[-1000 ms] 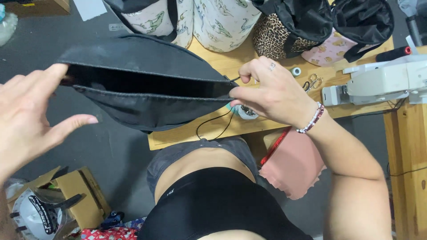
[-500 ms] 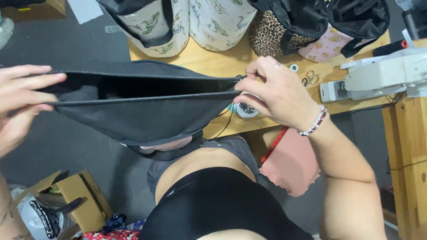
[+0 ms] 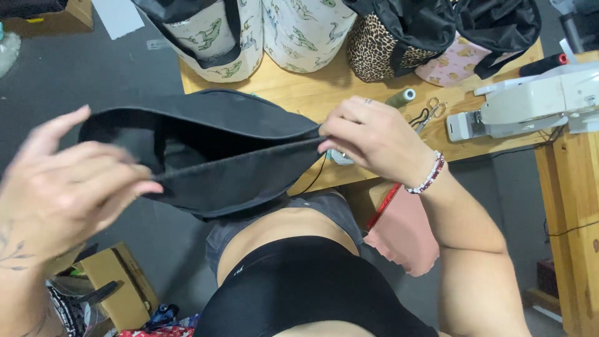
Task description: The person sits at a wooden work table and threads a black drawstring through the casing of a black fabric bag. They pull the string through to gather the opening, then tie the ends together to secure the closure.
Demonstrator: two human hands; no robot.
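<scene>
At the far left, the left hand [image 3: 65, 193] is seen with its fingers [image 3: 118, 187] closed in a pinch on the near rim of a black fabric bag [image 3: 212, 146]; the outline is blurred, so the exact finger placement cannot be told beyond that the rim passes between thumb and fingertips. Below the left fingers, a cardboard box [image 3: 118, 287] is noted on the floor. The black fabric bag is held in the air between the two hands, above the lap and just in front of the table [image 3: 312, 93], with its mouth pulled open into a long slit and its far rim arching upward. The cloth is judged soft, thin and light, with no stiffness of its own: it sags wherever it is not tensioned. A hold is best taken on the seamed rim, at both ends, where the hem gives the firmest purchase. To the right, the right hand [image 3: 374, 140] is seen with fingers drawn together on the other end of the same rim, a beaded bracelet [image 3: 427, 175] at the wrist. Just beyond the right fingers, a thread spool [image 3: 402, 97] and small scissors [image 3: 433, 109] lie on the table; farther right stands a white sewing machine [image 3: 530, 106]. Printed fabric bags [image 3: 299, 31] are ranged along the table's far edge.
</scene>
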